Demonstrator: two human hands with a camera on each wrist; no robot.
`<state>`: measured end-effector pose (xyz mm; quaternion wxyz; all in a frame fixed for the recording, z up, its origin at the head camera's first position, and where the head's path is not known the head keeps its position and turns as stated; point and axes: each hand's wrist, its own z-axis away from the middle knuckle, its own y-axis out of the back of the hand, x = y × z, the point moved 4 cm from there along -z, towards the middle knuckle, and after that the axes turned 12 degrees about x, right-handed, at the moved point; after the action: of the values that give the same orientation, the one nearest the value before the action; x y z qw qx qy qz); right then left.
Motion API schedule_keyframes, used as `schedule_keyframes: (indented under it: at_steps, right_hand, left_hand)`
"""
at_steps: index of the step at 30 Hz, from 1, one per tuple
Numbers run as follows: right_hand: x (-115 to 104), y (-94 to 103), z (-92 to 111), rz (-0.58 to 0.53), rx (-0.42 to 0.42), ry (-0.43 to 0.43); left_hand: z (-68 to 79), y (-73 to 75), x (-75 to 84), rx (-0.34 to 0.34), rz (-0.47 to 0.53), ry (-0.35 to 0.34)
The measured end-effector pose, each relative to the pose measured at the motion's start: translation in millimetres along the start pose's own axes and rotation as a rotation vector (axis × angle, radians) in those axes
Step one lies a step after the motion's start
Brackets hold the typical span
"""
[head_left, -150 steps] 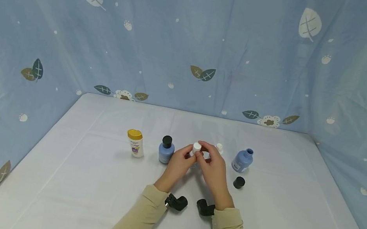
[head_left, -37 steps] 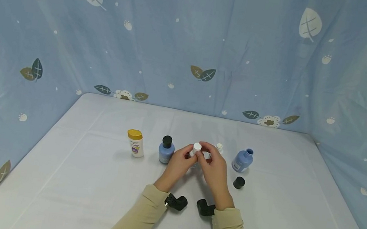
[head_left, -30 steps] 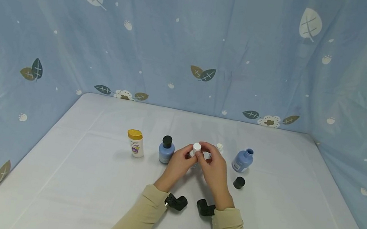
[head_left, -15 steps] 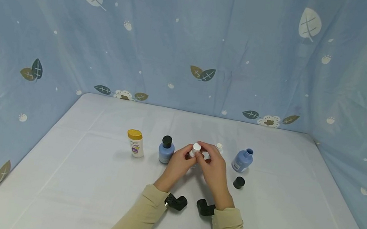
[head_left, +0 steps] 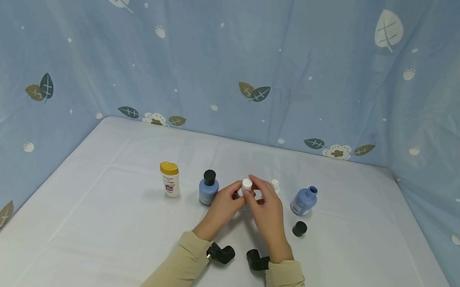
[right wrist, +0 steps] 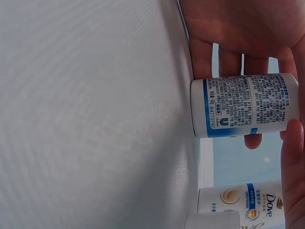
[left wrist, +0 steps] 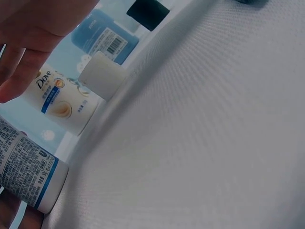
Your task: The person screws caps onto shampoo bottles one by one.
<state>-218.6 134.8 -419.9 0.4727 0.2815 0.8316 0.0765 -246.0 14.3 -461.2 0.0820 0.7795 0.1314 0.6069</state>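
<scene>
Both hands work on a small white bottle (right wrist: 243, 105) with a blue stripe and dense small print, its base down at the table. My left hand (head_left: 222, 209) grips its body, with fingers wrapped behind it in the right wrist view. My right hand (head_left: 267, 216) pinches the bottle's white cap (head_left: 246, 184) from above between thumb and fingers. Just right of these, partly behind the right hand, stands a second white bottle (left wrist: 62, 100) marked Dove. A loose white cap (left wrist: 102, 76) lies in front of it, hidden by the right hand in the head view.
Left of the hands stand a blue bottle (head_left: 208, 192) with a black cap and a white bottle (head_left: 171, 185) with a yellow cap. To the right is an uncapped blue bottle (head_left: 303, 202), a black cap (head_left: 299, 229) before it. A patterned blue curtain (head_left: 225, 53) surrounds the table.
The right hand's fingers shift slightly on the white cap, the index finger a little higher now. The left hand and the other bottles keep their places.
</scene>
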Motion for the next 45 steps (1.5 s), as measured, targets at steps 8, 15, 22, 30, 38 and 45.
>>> schedule_keyframes:
  at_steps: [8, 15, 22, 30, 38, 45]
  right_hand:
    - [-1.0, -0.1, 1.3, 0.008, -0.019, 0.005]
    - [-0.5, -0.1, 0.6, 0.023, -0.003, -0.003]
    - [1.5, -0.6, 1.3, 0.023, 0.006, -0.006]
    - [-0.3, 0.3, 1.2, 0.025, 0.008, 0.002]
    - [-0.1, 0.4, 1.2, 0.021, 0.014, -0.008]
    - [-0.5, 0.2, 1.1, 0.035, 0.019, -0.01]
  left_hand:
    - [-0.1, 0.0, -0.8, -0.004, 0.047, -0.001]
    - [-0.6, 0.1, -1.7, -0.005, 0.042, 0.005]
    - [0.4, 1.3, 0.4, -0.011, 0.043, 0.004]
    - [1.1, 1.1, 0.5, -0.004, 0.025, -0.008]
    - [0.1, 0.7, 0.6, -0.006, 0.023, -0.006]
    - [0.4, 0.3, 0.1, -0.001, 0.003, -0.015]
